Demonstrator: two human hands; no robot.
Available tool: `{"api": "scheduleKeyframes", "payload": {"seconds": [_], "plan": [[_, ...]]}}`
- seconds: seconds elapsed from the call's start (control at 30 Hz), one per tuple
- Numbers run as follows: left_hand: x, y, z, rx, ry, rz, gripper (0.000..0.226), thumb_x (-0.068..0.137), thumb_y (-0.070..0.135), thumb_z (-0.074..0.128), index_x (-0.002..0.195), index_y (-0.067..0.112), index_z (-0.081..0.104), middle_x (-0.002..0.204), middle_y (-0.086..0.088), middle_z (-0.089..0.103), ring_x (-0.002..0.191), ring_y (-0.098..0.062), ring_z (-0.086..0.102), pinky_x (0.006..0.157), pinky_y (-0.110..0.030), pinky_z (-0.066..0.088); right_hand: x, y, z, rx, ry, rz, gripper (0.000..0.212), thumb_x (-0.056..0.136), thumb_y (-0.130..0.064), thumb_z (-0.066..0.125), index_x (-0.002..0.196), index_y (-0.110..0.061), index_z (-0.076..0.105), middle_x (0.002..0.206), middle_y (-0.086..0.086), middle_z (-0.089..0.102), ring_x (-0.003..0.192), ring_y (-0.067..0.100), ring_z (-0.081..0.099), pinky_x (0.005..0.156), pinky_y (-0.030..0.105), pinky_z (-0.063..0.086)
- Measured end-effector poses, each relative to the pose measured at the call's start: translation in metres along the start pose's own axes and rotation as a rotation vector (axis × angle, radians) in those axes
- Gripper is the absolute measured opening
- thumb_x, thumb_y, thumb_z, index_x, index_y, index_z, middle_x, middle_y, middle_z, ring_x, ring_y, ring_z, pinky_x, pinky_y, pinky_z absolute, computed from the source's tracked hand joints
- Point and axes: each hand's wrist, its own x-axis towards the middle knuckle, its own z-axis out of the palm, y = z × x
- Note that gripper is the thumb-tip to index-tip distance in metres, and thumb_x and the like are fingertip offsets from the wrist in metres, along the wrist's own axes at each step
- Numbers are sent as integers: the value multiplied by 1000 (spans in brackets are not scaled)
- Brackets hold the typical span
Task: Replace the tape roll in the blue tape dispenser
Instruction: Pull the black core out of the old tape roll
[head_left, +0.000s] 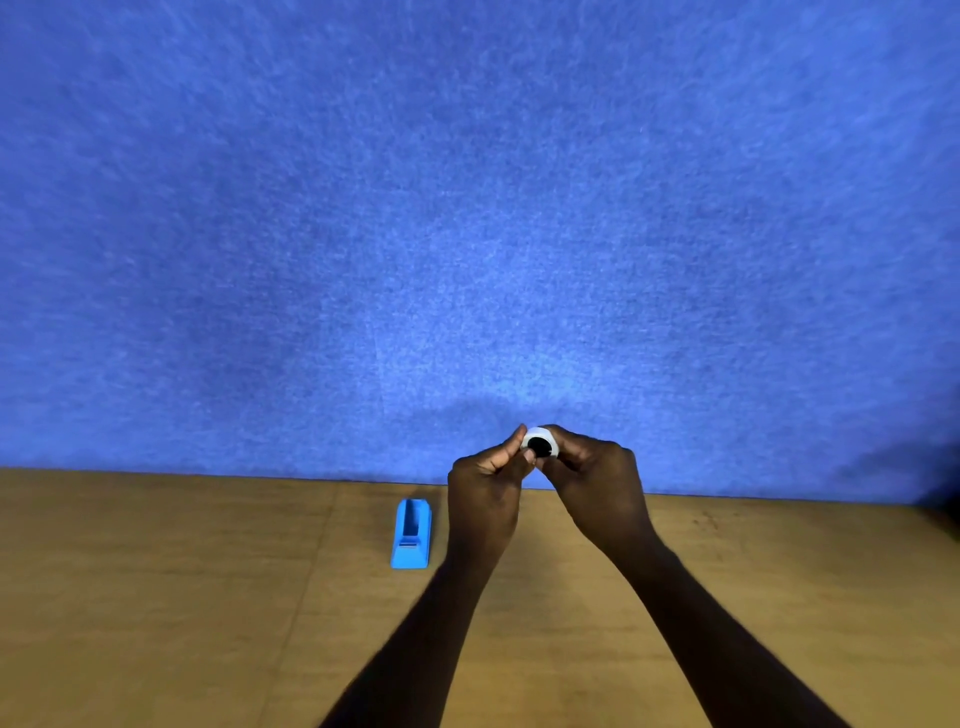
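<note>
At lower centre of the frame, both hands, left (485, 475) and right (597, 478), pinch the small white tape roll with black core (541, 446) above the wooden worktop (208, 597), probably seating the core, while the blue plastic tape dispenser (411, 535) stands empty just left.

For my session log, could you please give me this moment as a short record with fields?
Tape roll: white roll with dark core, held above the table
Left hand: gripping the roll's left side
Right hand: gripping its right side
Dispenser: blue dispenser on the wooden table, left of the hands, cradle empty
Backdrop: blue felt wall
</note>
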Motion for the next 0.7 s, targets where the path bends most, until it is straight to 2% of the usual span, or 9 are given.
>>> {"api": "scheduleKeyframes", "payload": {"seconds": [0.1,0.23,0.3,0.37,0.47,0.6,0.7], "plan": [[-1,0,1,17,-4,1,29,90,12,70,119,14,70,94,16,76,96,-3,71,81,-15,54,-1,-1,-1,18,-4,22,23,90,-10,68,98,-30,76,68,-27,69,49,-7,56,48,5,37],[3,3,0,-11,20,-2,26,92,11,67,118,11,71,106,3,77,100,-5,71,85,-17,55,2,-1,-4,61,-33,72,24,92,-16,65,102,-36,73,77,-27,72,61,-8,64,56,7,42],[6,5,0,-14,27,1,24,93,8,66,116,9,73,105,-1,77,98,-6,72,81,-15,54,4,-1,-6,131,-34,106,26,95,-16,61,103,-38,73,91,-24,75,80,-4,71,71,16,53],[9,6,1,-10,37,0,23,92,8,67,114,9,74,104,-2,78,96,-6,72,79,-13,54,5,-2,-5,191,-27,121,29,96,-13,60,103,-37,74,98,-20,76,89,1,73,81,26,58],[10,4,2,-9,59,-4,22,91,9,68,113,10,74,104,-1,78,96,-5,72,81,-15,55,7,-3,-3,192,-28,118,33,96,-13,60,99,-43,73,97,-22,76,90,1,73,82,26,58],[10,-1,1,-30,68,-17,19,91,9,69,107,16,76,97,6,79,94,-7,73,81,-18,55,7,-1,-1,172,-39,113,35,95,-14,61,98,-47,72,96,-25,75,89,0,73,79,19,57],[9,-3,1,-39,62,-16,20,91,10,68,106,21,76,95,9,79,94,-7,73,80,-17,55,6,1,2,153,-35,118,33,96,-13,61,100,-43,73,94,-23,76,88,-1,73,82,28,59]]}}
